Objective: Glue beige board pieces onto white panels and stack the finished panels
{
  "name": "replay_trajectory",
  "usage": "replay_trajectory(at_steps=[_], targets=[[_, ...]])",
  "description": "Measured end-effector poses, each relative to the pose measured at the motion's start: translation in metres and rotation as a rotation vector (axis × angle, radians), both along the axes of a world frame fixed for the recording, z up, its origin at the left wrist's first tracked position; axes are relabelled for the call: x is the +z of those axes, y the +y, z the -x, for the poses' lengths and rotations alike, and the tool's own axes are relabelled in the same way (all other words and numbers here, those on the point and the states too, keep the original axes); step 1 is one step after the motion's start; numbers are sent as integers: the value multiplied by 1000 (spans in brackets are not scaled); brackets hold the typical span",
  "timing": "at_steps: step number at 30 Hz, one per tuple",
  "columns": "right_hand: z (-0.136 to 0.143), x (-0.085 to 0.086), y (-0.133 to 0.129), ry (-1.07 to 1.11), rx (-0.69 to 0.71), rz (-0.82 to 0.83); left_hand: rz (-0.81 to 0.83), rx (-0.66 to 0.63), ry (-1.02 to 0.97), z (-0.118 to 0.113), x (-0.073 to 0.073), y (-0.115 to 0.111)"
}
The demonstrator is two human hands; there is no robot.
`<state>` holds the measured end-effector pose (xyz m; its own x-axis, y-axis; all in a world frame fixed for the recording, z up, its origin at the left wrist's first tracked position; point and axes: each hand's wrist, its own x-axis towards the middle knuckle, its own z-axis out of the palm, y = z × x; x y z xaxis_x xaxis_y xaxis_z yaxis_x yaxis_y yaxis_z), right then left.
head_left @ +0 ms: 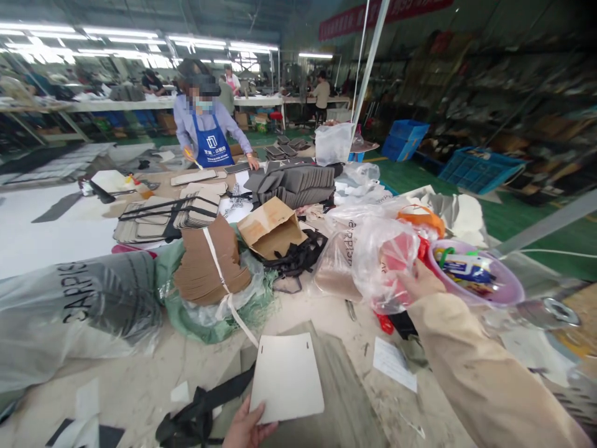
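Two hands (250,424) (423,283), panel (286,376), "CARPIS" bag (107,302)

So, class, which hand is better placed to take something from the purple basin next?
Probably the right hand: it is beside the basin; the left hand grips the pale panel, farther away.

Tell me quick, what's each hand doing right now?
Left hand: closed on the lower left corner of the pale panel.
Right hand: at the clear plastic bag; its grip can't be told.

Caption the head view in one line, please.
Left hand holding a pale panel over a cluttered worktable, right hand at a clear plastic bag beside a purple basin.
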<state>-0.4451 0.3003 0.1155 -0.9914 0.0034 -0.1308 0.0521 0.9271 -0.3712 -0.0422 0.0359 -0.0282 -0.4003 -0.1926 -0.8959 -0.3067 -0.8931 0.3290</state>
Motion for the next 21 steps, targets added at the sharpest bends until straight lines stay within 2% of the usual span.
replay_trajectory(at_steps=[2,4,6,8,11,14,17,19,21], targets=[[-13,-6,14,180,42,-140,8,-33,82,12,7,0],[-33,-8,23,421,82,-194,19,-49,155,20,14,0],[-56,-7,24,603,108,-145,33,-51,191,25,18,0],[-80,-9,18,642,150,6,32,-53,207,28,20,0],[-117,-28,-3,415,200,356,27,-61,223,32,20,3],[-160,-68,-33,-26,105,669,31,-69,228,35,23,6],[-200,-110,-56,-386,-34,772,32,-83,259,36,30,7],[-219,-130,-65,-529,1,805,26,-90,288,35,35,8],[-230,-142,-70,-583,69,792,20,-87,298,32,37,7]])
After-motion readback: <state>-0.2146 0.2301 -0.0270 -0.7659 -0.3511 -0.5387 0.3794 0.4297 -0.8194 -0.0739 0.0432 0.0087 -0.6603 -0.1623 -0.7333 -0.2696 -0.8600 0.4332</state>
